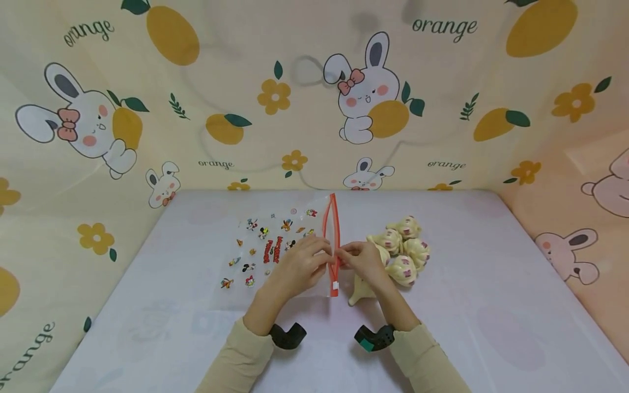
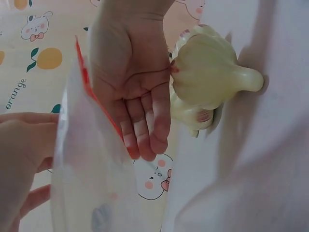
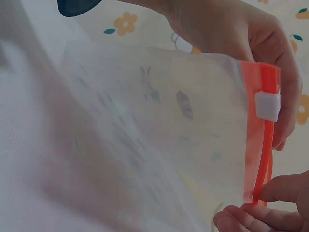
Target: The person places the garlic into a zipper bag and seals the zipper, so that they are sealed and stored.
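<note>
A clear zip bag [image 1: 253,248] with cartoon prints has a red zip edge [image 1: 334,218] on its right side, parted at the far end, and a white slider [image 3: 267,106] near its close end. My left hand [image 1: 304,263] grips the bag by the zip edge, its fingers partly behind the plastic in the right wrist view. My right hand [image 1: 365,261] pinches the red edge from the other side between thumb [image 3: 285,187] and fingers. Several pale garlic bulbs [image 1: 404,270] lie just right of my right hand; one large bulb [image 2: 207,70] shows beside it in the left wrist view.
A white cloth [image 1: 172,273] covers the table, and a curtain [image 1: 314,125] printed with rabbits and oranges stands behind and at both sides. Black devices [image 1: 288,336] are worn at both wrists.
</note>
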Tool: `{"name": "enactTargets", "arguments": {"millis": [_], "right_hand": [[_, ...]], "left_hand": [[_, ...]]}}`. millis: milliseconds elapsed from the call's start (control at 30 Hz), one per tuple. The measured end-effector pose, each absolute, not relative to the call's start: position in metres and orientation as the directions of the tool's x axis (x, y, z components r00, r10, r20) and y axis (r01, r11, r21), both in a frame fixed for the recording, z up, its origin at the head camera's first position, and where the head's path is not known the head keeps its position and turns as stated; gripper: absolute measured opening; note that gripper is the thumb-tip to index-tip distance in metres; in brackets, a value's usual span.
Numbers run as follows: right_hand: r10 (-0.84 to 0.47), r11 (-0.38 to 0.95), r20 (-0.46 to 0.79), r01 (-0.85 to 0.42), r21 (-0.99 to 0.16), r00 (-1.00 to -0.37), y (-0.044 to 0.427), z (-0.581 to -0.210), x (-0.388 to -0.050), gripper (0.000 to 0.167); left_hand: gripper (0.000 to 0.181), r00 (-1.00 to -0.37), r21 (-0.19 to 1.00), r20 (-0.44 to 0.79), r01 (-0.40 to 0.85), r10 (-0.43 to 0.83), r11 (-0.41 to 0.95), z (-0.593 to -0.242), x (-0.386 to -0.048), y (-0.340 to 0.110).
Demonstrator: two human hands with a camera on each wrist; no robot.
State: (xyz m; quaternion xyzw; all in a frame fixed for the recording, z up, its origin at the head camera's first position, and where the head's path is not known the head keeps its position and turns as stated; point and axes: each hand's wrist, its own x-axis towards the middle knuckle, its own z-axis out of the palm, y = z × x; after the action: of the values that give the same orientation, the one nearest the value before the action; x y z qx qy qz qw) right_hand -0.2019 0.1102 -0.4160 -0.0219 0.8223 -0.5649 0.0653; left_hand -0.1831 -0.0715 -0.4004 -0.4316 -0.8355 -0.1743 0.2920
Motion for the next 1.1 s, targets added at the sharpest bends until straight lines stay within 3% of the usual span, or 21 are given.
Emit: {"name": "enactTargets", "arguments": {"millis": [400, 767, 1100], "right_hand": [[-0.111, 0.386, -0.084, 0.035, -0.922, -0.990, 0.108, -0.418, -0.202, 0.022], [-0.092, 0.379, -0.074, 0.034, -0.925, -0.993, 0.106, -0.416, -0.198, 0.020], [-0.105, 0.363, -0.051, 0.010, -0.932, -0.993, 0.106, -0.418, -0.199, 0.021]], "left_hand": [[0.013, -0.519, 0.007, 0.702, 0.690, 0.488, 0.724, -0.408, -0.176, -0.054], [0.017, -0.588, 0.120, 0.739, 0.596, 0.329, 0.794, -0.410, -0.168, -0.044], [0.030, -0.785, 0.341, 0.593, 0.448, 0.181, 0.827, -0.405, -0.160, -0.043]]}}
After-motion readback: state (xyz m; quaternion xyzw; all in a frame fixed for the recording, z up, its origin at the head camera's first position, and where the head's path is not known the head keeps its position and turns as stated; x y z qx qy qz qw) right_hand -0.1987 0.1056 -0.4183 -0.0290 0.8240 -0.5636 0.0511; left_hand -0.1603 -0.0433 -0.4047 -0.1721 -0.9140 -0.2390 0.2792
